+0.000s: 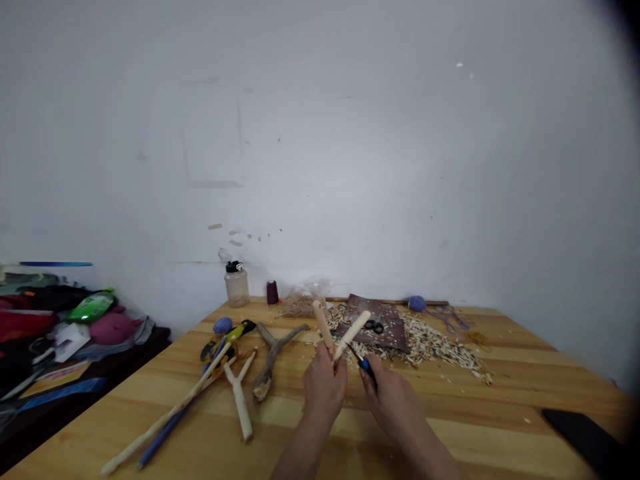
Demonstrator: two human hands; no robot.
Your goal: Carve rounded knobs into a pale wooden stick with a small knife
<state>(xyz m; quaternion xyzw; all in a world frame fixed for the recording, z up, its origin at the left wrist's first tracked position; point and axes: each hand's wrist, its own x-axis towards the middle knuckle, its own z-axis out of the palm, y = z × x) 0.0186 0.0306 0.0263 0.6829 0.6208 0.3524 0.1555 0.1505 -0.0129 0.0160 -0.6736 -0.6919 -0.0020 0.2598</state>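
The fingers of the left hand (325, 385) are closed around a pale, peeled, Y-shaped wooden fork (357, 329), its two prongs rising above the grip and spreading apart, its lower part hidden by the hand. Just beside them, the fingers of the right hand (394, 395) are wrapped around the blue-and-black handle of a slim tool (367, 367), whose thin dark tip points toward the fork near the base of the right prong; whether it touches the wood I cannot tell. Beyond the fingertips, directly behind the prongs, lies a brown, flat, leather-like sheet (395, 333) with black-handled scissors (375, 326) on it, and a spread of pale wood shavings (450, 352) around it, reaching off to the right. Past these, near the wall, are a clear crinkled plastic bag (306, 300) and, farther right, a ball of violet yarn (417, 304). Left of the left fingers, apart from them, a grey-brown forked branch with bark (273, 359) comes first, then a smaller peeled wooden fork (241, 402), then a long pale stick (163, 421) beside a purple rod (167, 435). Well apart on the right, a flat black object (580, 433) lies at the table edge.
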